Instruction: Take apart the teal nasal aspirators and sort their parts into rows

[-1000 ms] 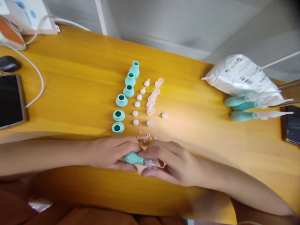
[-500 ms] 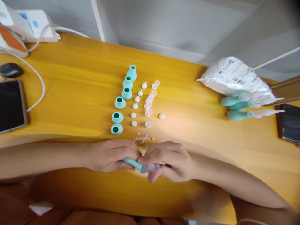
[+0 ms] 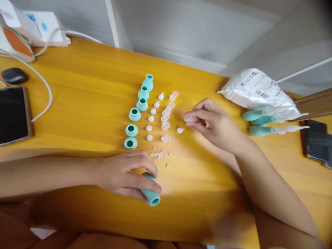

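My left hand [image 3: 129, 176] grips a teal squeeze bulb [image 3: 150, 192] by its sides, its open mouth tilted towards me. Farther out to the right, my right hand [image 3: 210, 126] pinches a small clear plastic connector [image 3: 190, 119] between thumb and fingers. Just left of that hand lies a lone white bulb-shaped piece [image 3: 180, 130]. Beyond my left hand stand several teal squeeze bulbs [image 3: 134, 114] in a row, mouths up. Alongside run a row of white bulb-shaped pieces [image 3: 151, 118] and a row of clear connectors [image 3: 166, 118]. Tiny clear rings [image 3: 158, 155] are clustered nearer me.
Assembled teal bulbs with clear nozzles [image 3: 261, 130] lie at the right, beside a white plastic parcel [image 3: 256, 88]. Dark phones [image 3: 317, 140] rest behind them. A tablet [image 3: 12, 117], a black mouse [image 3: 15, 75], a power strip [image 3: 46, 29] and white cables occupy the left.
My hands have parted. The right hand, with the clear connector off the bulb's mouth, has moved away to the right. My left hand has turned the bulb mouth towards me.
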Tool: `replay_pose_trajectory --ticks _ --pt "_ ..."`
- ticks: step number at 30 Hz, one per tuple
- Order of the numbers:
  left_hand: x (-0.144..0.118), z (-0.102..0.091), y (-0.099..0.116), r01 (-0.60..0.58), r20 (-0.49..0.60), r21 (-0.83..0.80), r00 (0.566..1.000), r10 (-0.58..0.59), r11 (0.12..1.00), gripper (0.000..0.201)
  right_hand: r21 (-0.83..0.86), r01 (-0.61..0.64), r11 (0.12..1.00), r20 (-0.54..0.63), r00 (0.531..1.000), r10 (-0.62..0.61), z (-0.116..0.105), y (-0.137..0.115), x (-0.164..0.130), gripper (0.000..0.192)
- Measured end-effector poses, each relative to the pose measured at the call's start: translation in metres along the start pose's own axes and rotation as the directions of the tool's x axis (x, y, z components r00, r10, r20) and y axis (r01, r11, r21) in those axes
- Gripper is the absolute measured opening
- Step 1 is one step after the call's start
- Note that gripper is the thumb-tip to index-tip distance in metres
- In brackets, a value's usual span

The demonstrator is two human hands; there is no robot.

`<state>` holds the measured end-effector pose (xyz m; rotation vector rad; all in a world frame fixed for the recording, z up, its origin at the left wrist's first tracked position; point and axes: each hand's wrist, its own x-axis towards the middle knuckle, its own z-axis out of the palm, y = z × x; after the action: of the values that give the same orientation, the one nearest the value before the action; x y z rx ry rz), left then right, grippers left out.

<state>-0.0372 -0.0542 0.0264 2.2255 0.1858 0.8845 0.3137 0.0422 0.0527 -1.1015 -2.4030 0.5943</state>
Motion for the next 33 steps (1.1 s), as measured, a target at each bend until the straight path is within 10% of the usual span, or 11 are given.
replay_pose_trajectory --ticks 12,18,23,27,33 --pt "0.0 0.005 -0.005 0.09 -0.095 -0.046 0.991 -0.094 0.995 0.034 0.045 0.041 0.998 0.137 0.989 -0.047 0.005 -0.001 0.002 0.045" --pt "-0.002 0.009 -0.006 0.129 -0.145 -0.147 0.978 -0.15 0.981 0.041 -0.025 0.159 0.987 -0.221 0.962 -0.16 -0.011 -0.045 -0.003 0.029" --pt "-0.001 0.009 -0.005 0.115 -0.132 -0.164 0.982 -0.137 0.98 0.037 0.245 0.34 0.908 0.176 0.905 -0.386 0.017 -0.106 -0.027 0.042" --pt "-0.002 0.008 -0.006 0.058 -0.03 -0.132 0.998 -0.063 0.99 0.032 0.388 0.163 0.907 0.259 0.925 -0.277 0.035 -0.133 -0.036 0.026" --pt "-0.009 0.013 -0.007 0.039 -0.035 -0.16 0.998 -0.045 0.986 0.033 0.163 0.107 0.981 0.327 0.932 -0.157 -0.017 -0.132 -0.041 0.025"
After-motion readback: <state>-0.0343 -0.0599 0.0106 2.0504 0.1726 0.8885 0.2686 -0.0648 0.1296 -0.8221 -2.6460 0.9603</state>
